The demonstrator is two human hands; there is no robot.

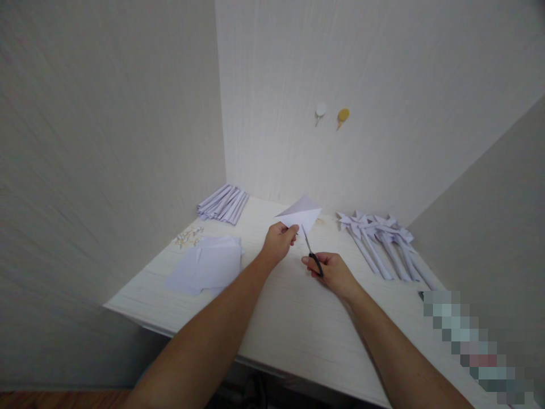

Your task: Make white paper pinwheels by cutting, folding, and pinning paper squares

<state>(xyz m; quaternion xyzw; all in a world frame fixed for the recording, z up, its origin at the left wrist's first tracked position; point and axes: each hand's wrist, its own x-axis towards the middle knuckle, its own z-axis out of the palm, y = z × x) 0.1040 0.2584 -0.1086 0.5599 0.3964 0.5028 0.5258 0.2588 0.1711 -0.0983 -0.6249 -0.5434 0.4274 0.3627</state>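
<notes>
We note left hand [279, 241] pinching folded paper [300, 213] above table [298, 324]; right hand [332, 271] closed on scissors [310, 250], blades pointing up-left, tips touching paper's lower edge.

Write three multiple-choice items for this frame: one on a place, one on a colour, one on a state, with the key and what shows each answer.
1. Where do the paper pinwheels lie on the table?
A. at the near edge
B. at the far right, by the wall
C. under the loose sheets

2. What colour are the handles of the scissors?
A. black
B. red
C. yellow

3. What is the state of the folded paper?
A. flat on the table
B. crumpled into a ball
C. held up in the left hand

Key: 1 B, they lie fanned out at the table's far right; 2 A, the loops in the right hand show black; 3 C, the left hand pinches one corner, with the scissor blades pointing at its lower edge.
</notes>
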